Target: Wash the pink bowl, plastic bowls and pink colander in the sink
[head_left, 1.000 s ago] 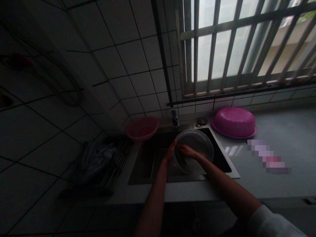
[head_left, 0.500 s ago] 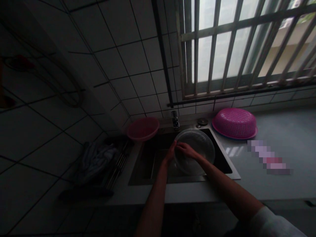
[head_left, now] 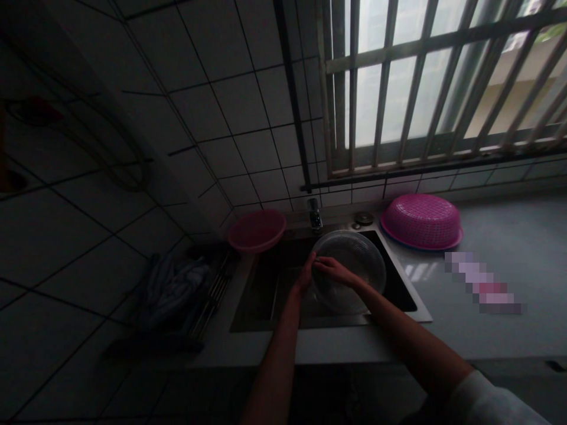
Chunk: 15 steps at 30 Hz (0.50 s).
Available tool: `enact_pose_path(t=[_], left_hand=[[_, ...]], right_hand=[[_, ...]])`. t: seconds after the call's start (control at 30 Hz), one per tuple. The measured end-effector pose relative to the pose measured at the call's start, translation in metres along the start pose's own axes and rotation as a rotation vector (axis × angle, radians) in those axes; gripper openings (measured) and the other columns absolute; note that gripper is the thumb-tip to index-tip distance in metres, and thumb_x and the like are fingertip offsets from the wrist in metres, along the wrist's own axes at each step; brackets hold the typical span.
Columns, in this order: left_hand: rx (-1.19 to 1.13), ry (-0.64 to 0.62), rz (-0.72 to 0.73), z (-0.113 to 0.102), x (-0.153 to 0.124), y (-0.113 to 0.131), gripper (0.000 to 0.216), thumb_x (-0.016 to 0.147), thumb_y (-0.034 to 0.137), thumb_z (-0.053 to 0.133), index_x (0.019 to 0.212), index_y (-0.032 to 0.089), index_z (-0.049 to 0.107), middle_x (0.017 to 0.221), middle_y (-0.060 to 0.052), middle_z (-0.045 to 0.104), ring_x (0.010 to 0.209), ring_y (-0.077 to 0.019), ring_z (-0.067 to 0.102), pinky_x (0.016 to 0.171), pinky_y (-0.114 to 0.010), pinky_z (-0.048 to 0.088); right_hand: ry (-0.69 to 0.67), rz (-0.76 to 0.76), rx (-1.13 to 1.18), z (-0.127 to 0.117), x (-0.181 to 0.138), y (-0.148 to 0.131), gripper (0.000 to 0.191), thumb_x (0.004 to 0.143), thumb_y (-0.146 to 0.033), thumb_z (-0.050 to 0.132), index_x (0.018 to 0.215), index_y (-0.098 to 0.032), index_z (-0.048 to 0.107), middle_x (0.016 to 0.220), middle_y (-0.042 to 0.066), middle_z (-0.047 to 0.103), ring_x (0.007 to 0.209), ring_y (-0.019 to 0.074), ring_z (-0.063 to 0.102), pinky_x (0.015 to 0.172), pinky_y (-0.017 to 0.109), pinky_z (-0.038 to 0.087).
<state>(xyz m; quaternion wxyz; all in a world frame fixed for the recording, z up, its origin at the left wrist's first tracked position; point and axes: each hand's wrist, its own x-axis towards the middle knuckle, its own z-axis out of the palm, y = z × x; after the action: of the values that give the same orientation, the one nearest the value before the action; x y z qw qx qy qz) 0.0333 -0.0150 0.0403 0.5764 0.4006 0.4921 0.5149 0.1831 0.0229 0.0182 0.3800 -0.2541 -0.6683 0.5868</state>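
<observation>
A large round see-through basin (head_left: 367,254) rests tilted in the right part of the metal sink (head_left: 254,319). At its left rim, my left hand (head_left: 305,276) grips the edge with the thumb side up. My right hand (head_left: 333,270) reaches over the basin to the same spot on the rim, its fingers curled and close against my left hand. Something small and greyish may be between the fingers there; the dim light hides what it is. Behind the basin stands the chrome faucet (head_left: 314,215).
A pink basin (head_left: 257,230) sits at the sink's back left corner. To the right, a magenta plastic colander (head_left: 423,221) lies upside down on the counter (head_left: 509,236), near a blurred-out patch. Dark cloth (head_left: 177,289) lies at left beside a rack. A barred window (head_left: 420,82) is above.
Both hands stay at the basin's left rim. My right hand's fingers have shifted very slightly along it; the basin has hardly moved.
</observation>
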Motion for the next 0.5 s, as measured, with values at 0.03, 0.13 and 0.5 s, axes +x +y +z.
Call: enact_pose_path(t=[0.03,0.13,0.5], left_hand=[[0.006,0.004,0.000,0.000,0.000,0.000,0.057,0.090,0.061,0.067,0.132,0.023,0.073,0.149,-0.006,0.066,0.157,-0.0305,0.038,0.135,-0.049,0.016],[0.013,-0.028,0.010,0.002,0.001,-0.001,0.050,0.090,0.056,0.068,0.128,0.025,0.074,0.149,-0.007,0.066,0.158,-0.0293,0.036,0.135,-0.047,0.014],[0.073,0.059,0.065,-0.002,0.001,-0.002,0.066,0.086,0.061,0.072,0.140,0.027,0.057,0.146,-0.009,0.065,0.147,-0.0315,0.051,0.127,-0.049,0.033]], right_hand=[[0.006,-0.004,-0.005,0.001,0.001,0.002,0.045,0.086,-0.062,0.067,0.099,-0.019,0.072,0.098,0.005,0.073,0.089,0.0230,0.063,0.082,0.034,0.051],[0.229,-0.036,-0.059,-0.012,0.004,0.001,0.044,0.088,-0.063,0.063,0.089,-0.019,0.068,0.088,0.003,0.068,0.082,0.0200,0.059,0.076,0.030,0.048],[-0.052,0.052,0.033,-0.001,0.003,0.007,0.052,0.083,-0.067,0.069,0.098,-0.017,0.073,0.094,0.005,0.072,0.083,0.0207,0.061,0.077,0.031,0.050]])
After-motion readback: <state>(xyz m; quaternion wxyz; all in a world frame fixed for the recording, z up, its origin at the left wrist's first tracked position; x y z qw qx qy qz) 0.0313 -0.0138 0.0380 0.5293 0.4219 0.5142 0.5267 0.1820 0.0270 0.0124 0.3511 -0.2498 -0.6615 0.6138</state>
